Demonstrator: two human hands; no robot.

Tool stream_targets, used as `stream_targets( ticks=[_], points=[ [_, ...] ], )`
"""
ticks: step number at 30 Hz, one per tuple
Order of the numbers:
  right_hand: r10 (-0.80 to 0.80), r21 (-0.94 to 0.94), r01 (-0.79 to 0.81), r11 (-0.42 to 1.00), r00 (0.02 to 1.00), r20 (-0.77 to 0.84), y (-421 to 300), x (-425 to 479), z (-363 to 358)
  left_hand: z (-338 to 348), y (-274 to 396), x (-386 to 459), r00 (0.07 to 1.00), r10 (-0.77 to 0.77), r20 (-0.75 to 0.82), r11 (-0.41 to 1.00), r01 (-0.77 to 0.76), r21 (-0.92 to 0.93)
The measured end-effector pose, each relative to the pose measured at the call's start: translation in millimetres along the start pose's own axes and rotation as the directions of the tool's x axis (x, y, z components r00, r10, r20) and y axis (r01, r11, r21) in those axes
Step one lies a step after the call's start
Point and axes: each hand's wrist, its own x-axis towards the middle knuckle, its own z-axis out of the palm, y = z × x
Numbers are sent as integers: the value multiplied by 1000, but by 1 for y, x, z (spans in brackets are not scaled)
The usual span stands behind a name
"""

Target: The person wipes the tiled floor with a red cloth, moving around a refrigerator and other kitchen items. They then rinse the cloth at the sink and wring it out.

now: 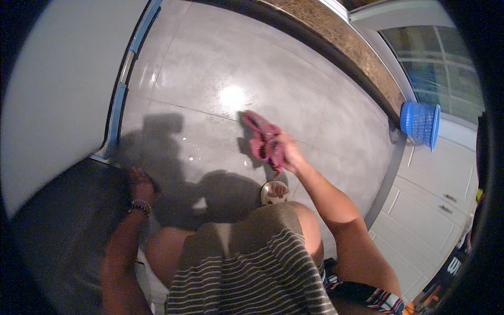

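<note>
A crumpled pink cloth (263,136) is gripped in my right hand (290,151), above or against the grey tiled floor (275,71); contact is hard to judge. Motion blurs that hand. Small bright wet spots (191,158) lie on the tiles to the cloth's left. Low on the left, my left hand (141,185) is in shadow beside the corner of a dark surface (71,204). Beaded bracelets circle that wrist. Its fingers are too dim to make out what they touch.
A white panel (67,78) edged with blue strips (117,114) rises at left. Brown stone edging (334,31) borders the floor's far side. A blue plastic basket (419,124) stands by white cabinets (425,204) on the right. My slippered foot (275,193) is below the cloth.
</note>
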Motion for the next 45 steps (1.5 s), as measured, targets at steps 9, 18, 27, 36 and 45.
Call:
stream_targets(
  ticks=[9, 18, 27, 36, 45],
  points=[
    [-131, 247, 223, 943, 931, -341, -39, -143, -45, 12, 2, 9, 998, 1, 56, 993, -7, 117],
    [-222, 274, 501, 821, 722, -656, 77, -88, -167, -1, -12, -20, 999, -43, 0, 998, 43, -51],
    [-835, -881, -86, 466, 287, -470, 96, -39, -229, -22, 1, -22, 982, -75, -172, 956, 22, -293],
    [-600, -952, 247, 179, 795, 93, 120, 55, 99, -21, 10, -20, 982, -89, -167, 968, 45, -248],
    [-712, -399, 628, 668, 696, -96, 81, 40, 65, -7, 2, -16, 978, -91, -190, 977, 51, -207]
  ],
)
